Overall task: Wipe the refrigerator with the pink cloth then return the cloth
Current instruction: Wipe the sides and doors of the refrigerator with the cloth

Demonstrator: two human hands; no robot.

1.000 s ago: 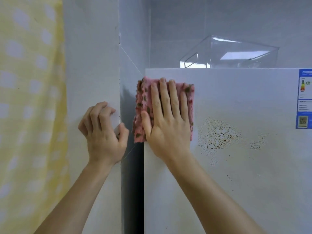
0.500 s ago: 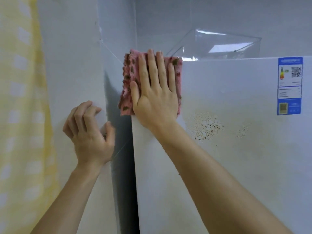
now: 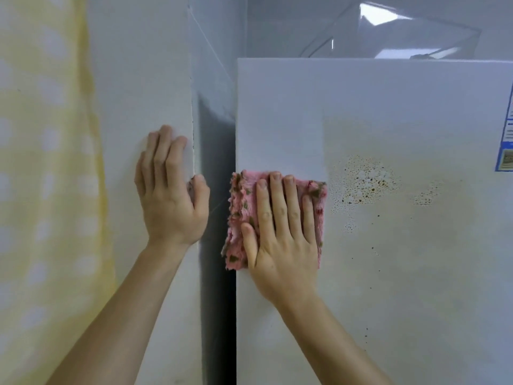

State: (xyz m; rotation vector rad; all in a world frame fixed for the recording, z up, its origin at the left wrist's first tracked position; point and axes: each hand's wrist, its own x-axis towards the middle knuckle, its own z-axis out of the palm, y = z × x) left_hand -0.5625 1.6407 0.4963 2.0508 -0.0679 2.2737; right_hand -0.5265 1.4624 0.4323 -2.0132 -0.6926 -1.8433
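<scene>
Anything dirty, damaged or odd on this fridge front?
Yes. Brown speckled stains mark the refrigerator door just right of the pink cloth, with a fainter patch farther right, not yet wiped. The cloth carries brown spots under the flat right hand.

Pink cloth (image 3: 238, 215), brown-speckled white refrigerator (image 3: 388, 273)

- A home, most likely a kitchen or a nook just off one.
- A white fridge (image 3: 388, 259) stands close beside a plain white wall (image 3: 138, 79), with only a narrow dark gap between them.
- A blue-edged energy label (image 3: 506, 134) is stuck on the fridge's face at the right edge.
- A clear plastic box (image 3: 402, 34) sits on top of the fridge.
- Brown specks (image 3: 363, 182) dot the white face.
- A yellow curtain (image 3: 41, 190) with pale dots hangs at the left.
</scene>
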